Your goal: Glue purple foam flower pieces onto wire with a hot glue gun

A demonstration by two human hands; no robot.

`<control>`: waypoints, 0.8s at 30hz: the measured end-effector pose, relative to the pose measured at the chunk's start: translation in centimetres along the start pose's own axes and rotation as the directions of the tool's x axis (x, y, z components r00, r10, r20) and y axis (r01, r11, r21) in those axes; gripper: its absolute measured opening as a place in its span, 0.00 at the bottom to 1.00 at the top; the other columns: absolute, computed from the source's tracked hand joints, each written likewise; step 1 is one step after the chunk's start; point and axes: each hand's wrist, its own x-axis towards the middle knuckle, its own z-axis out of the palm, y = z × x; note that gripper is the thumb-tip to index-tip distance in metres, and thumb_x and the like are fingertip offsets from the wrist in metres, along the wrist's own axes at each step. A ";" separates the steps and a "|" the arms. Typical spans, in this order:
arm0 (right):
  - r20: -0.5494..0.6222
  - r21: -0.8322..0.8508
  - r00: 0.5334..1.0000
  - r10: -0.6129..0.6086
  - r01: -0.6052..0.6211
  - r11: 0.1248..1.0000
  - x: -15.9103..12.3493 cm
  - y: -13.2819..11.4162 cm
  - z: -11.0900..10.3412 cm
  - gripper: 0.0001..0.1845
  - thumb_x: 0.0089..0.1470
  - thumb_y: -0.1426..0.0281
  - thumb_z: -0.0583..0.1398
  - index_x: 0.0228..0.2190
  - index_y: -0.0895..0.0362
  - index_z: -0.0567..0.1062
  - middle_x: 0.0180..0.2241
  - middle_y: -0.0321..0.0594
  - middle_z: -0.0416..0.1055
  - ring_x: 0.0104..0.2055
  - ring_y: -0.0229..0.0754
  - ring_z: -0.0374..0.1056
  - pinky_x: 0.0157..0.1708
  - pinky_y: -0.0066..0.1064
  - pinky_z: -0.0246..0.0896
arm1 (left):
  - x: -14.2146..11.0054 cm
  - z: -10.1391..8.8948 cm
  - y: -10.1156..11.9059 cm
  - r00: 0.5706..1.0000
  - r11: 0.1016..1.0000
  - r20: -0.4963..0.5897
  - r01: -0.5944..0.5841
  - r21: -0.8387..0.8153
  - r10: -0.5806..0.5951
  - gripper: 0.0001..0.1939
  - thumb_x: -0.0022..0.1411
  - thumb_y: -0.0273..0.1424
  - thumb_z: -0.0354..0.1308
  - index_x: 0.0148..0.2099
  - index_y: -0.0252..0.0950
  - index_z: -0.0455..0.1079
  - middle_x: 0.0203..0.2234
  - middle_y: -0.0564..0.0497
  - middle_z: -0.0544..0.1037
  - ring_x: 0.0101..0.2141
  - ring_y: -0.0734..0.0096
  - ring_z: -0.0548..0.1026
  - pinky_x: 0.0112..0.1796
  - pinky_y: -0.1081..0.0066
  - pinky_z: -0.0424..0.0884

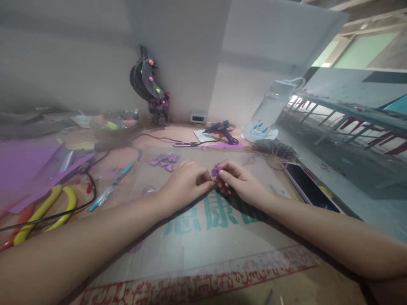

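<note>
In the head view my right hand (238, 180) pinches a small purple flower (216, 170) between thumb and fingertips above the board's middle. My left hand (189, 182) is closed in a pinch just left of the flower, its fingertips almost meeting the right hand's. Whatever is between the left fingertips is too small to make out. Beyond my left hand lie several small purple heart-shaped petals with dark edges (165, 161). Both hands work over a pale sheet with green characters (219, 212) and a red printed border.
A dark blue glue gun (222, 129) lies at the back, near a large water bottle (270, 112) and grey yarn (275, 149). A phone (311, 188) is at right. Left are yellow-handled pliers (38, 216), a blue pen (111, 186) and a black cable (89, 203). A grey crescent ornament (148, 80) hangs behind.
</note>
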 end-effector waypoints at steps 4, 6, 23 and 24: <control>-0.021 -0.044 0.999 -0.033 0.032 0.999 0.1 0.0 0.0 0.17 0.56 0.54 0.59 0.34 0.55 0.65 0.20 0.27 0.60 0.20 0.32 0.56 0.21 0.26 0.52 | 0.1 0.2 -0.2 0.997 0.975 0.018 0.078 -0.210 -0.076 0.10 0.57 0.38 0.62 0.39 0.39 0.73 0.32 0.52 0.78 0.37 0.64 0.74 0.40 0.64 0.66; -0.033 -0.040 0.999 -0.027 0.026 0.999 0.1 0.0 0.1 0.16 0.56 0.55 0.59 0.34 0.55 0.65 0.20 0.27 0.61 0.20 0.32 0.56 0.21 0.26 0.51 | 0.0 0.3 -0.3 0.991 0.911 0.059 0.135 -0.389 -0.121 0.16 0.57 0.38 0.62 0.47 0.40 0.71 0.39 0.51 0.79 0.39 0.65 0.75 0.41 0.66 0.68; -0.072 -0.068 0.997 0.002 -0.007 0.998 0.8 0.2 -0.3 0.08 0.50 0.77 0.58 0.34 0.57 0.73 0.34 0.39 0.77 0.38 0.39 0.74 0.45 0.39 0.69 | 1.1 -0.8 -0.6 0.899 0.710 -0.004 0.343 -0.615 -0.438 0.10 0.60 0.37 0.56 0.38 0.35 0.71 0.35 0.50 0.80 0.37 0.68 0.76 0.39 0.68 0.73; -0.080 -0.100 0.996 0.025 -0.033 0.994 0.7 0.1 -0.3 0.07 0.50 0.76 0.59 0.34 0.57 0.75 0.33 0.39 0.78 0.36 0.39 0.74 0.43 0.37 0.69 | 1.1 -0.8 -0.5 0.901 0.715 -0.004 0.342 -0.610 -0.434 0.10 0.60 0.37 0.57 0.38 0.35 0.71 0.35 0.50 0.80 0.37 0.67 0.76 0.38 0.68 0.73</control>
